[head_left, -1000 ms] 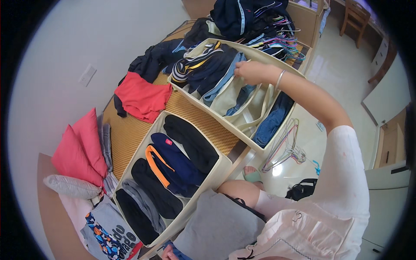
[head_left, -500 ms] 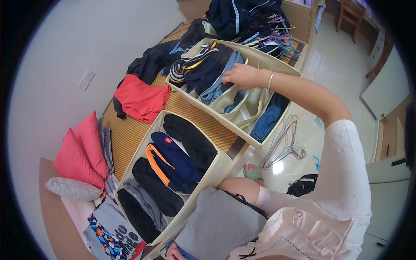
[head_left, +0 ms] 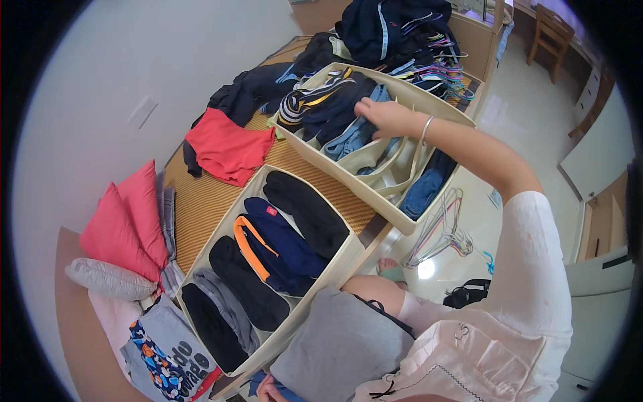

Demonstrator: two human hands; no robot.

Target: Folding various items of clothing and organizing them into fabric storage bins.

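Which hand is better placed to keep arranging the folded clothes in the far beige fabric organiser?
Probably the right hand: it already rests on the folded blue denim garment inside that organiser. The left hand sits low by the lap.

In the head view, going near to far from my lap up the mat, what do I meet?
Grey folded garment → near fabric bin of dark rolled clothes → bare strip of woven mat → far fabric bin, right hand reaching into it → heap of dark clothes and hangers.

beige fabric bin (head_left: 395, 216), striped navy/yellow top (head_left: 309, 100), red shirt (head_left: 228, 149), pink pillows (head_left: 127, 218)
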